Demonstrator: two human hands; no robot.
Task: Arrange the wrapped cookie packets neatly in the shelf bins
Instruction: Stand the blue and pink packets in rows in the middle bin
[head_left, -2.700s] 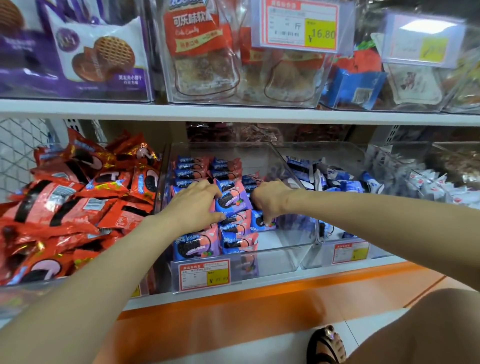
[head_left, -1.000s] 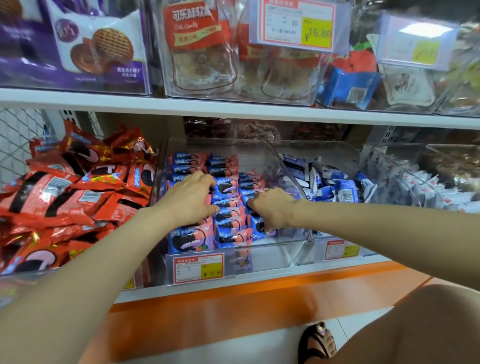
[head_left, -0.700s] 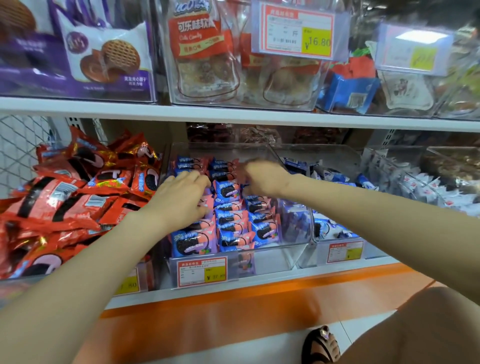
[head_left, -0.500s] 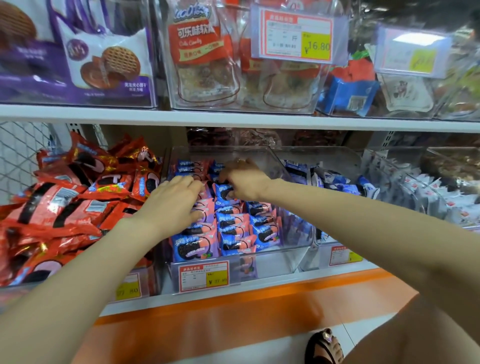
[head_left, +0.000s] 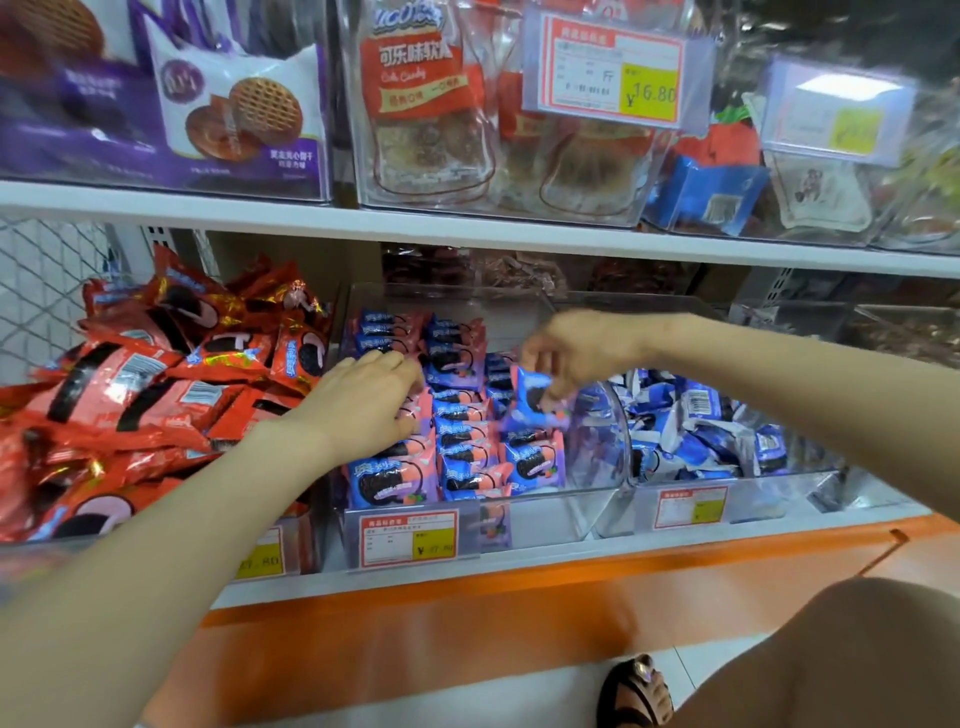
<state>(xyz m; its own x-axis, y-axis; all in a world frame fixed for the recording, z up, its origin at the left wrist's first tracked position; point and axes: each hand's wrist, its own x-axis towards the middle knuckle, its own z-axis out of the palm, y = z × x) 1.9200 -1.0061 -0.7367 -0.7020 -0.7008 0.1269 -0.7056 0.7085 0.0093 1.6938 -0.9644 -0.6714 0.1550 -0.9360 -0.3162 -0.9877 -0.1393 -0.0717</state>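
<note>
A clear plastic bin (head_left: 540, 519) on the lower shelf holds rows of blue-and-pink wrapped cookie packets (head_left: 467, 457). My left hand (head_left: 369, 405) lies flat on the left row, fingers spread and pressing down on the packets. Above the right row, my right hand (head_left: 576, 353) pinches one blue-and-pink cookie packet (head_left: 532, 402) by its top edge, and it hangs a little over the row below. The bin's right side behind the front wall holds no packets.
A heap of red cookie packets (head_left: 156, 395) fills the bin to the left. Blue-and-white packets (head_left: 691, 431) fill the bin to the right. An upper shelf (head_left: 467, 234) with snack bags hangs just above. Price tags (head_left: 410, 538) clip to the bin fronts; my sandalled foot (head_left: 636, 696) is below.
My right hand went from the front of the right row to the back of the bin, then came back right holding one packet lifted. My left hand stayed on the left row.
</note>
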